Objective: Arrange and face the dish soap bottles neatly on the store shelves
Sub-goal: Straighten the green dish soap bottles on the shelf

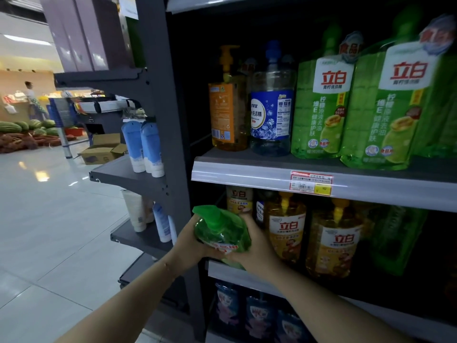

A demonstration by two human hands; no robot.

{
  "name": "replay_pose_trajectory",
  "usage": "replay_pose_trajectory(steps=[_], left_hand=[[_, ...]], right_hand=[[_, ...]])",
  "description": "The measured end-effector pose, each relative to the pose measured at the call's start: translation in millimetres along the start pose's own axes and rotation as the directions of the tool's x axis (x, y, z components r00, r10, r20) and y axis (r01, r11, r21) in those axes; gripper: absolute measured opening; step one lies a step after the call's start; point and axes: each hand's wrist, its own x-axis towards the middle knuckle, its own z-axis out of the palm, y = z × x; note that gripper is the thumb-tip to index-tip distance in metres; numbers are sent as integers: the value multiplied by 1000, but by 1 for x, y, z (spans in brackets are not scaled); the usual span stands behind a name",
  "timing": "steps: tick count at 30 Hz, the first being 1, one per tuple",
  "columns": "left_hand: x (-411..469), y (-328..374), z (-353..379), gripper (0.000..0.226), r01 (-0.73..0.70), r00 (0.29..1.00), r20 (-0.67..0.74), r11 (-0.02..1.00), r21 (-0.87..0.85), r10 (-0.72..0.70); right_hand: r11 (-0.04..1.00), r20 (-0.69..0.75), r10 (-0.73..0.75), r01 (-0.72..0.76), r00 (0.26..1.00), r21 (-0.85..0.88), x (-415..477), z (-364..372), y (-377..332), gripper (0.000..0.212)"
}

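A green dish soap bottle (220, 231) with a green pump top is tilted toward me in front of the left end of the middle shelf. My left hand (188, 240) grips its left side and my right hand (257, 246) grips its right side. On the upper shelf (259, 169) stand an orange pump bottle (226, 112), a clear blue-labelled bottle (272, 112) and two large green bottles (321, 107), labels forward. Yellow pump bottles (286, 226) stand on the middle shelf behind my hands.
A dark upright post (170, 120) borders the shelves on the left. Side racks hold blue and white tubes (143, 147). Dark blue pouches (254, 315) fill the bottom shelf. Open tiled floor, a cardboard box (101, 152) and a person by produce lie far left.
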Motion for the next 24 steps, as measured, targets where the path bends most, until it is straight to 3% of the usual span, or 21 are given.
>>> replay_pose_trajectory(steps=[4, 7, 14, 24], left_hand=[[-10, 20, 2, 90, -29, 998, -52, 998, -47, 27], [-17, 51, 0, 84, -97, 995, -25, 994, -43, 96], [-39, 133, 7, 82, -251, 967, 15, 965, -81, 253], [-31, 254, 35, 82, -499, 863, 20, 859, -113, 504]], right_hand=[[999, 29, -35, 35, 999, -20, -8, -16, -15, 72], [996, 41, -84, 85, 996, -33, -12, -35, -37, 83], [976, 52, -192, 197, 980, -92, -36, -87, -104, 73], [901, -93, -398, 369, 913, -228, -55, -171, -195, 86]])
